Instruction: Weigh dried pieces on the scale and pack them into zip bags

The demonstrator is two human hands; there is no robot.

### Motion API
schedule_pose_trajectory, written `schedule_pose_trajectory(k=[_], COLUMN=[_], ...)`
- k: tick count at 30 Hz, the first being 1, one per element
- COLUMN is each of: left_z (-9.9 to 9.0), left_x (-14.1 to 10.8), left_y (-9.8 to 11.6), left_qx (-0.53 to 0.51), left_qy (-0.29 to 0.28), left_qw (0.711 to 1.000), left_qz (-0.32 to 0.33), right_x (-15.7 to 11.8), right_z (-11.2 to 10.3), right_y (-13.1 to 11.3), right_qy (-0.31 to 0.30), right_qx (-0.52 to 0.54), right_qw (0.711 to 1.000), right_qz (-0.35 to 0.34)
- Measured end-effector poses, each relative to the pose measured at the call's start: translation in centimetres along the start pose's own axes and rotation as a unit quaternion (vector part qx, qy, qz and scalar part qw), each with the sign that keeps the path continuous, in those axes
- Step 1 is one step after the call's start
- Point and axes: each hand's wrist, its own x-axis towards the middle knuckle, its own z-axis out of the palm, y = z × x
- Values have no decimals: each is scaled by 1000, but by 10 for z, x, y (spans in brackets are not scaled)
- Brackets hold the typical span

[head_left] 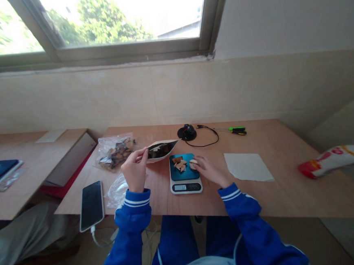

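My left hand is closed on the edge of a pouch, whose mouth gapes and shows dark pieces inside. Just right of it, a small digital scale with a blue-green plate stands on the table. Several brown and tan dried slices lie on that plate. My right hand is at the plate's right side, its fingertips pinching a pale dried slice. The scale's display is lit, but its digits are too small to read.
Left of the pouch lies a clear bag of dried slices, with an crumpled plastic bag nearer me. A phone with a cable overhangs the front edge. A black round stand, screwdrivers, white paper and a bottle are also about.
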Motion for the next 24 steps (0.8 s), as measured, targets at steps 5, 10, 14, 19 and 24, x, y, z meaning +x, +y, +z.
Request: schedule_pose_trajectory(k=[5, 10, 14, 19, 24], left_z=[-1, 2, 4, 1, 0], left_x=[1, 2, 0, -1, -1], left_y=[2, 2, 2, 3, 3], left_qx=[-2, -7, -3, -7, 0], left_qy=[3, 2, -4, -9, -10], left_qw=[1000, 1000, 1000, 1000, 1000], left_qz=[-6, -8, -12, -16, -20], right_x=[-4, -11, -13, -33, -57], right_z=[-7, -19, -13, -6, -6], right_y=[-2, 11, 41, 63, 55], right_qy=[27, 82, 99, 95, 93], right_qx=[-1, 17, -31, -95, -89], right_qw=[999, 997, 994, 988, 990], right_qz=[21, 6, 22, 69, 62])
